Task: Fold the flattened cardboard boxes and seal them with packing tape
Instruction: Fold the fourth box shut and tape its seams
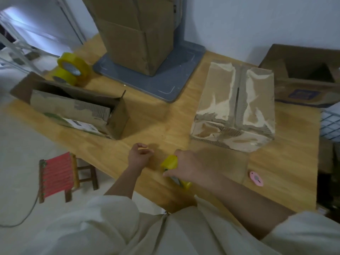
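Observation:
My right hand [189,167] grips a yellow roll of packing tape [170,162] near the table's front edge. Just to its left, my left hand [139,155] hovers over the wood with fingers curled and thumb and finger pinched together; whether it holds a tape end I cannot tell. A folded, worn cardboard box [233,107] stands closed on the right half of the table, its top flaps meeting along a middle seam. On the left lies an open box [73,105] on its side with flattened cardboard inside.
Two yellow tape rolls [72,69] are stacked at the back left. A tall cardboard box [136,34] stands on a grey base [161,81]. An open box [303,76] sits far right. A pink cutter [256,178] lies near the front right edge. A red stool [57,177] stands beside the table.

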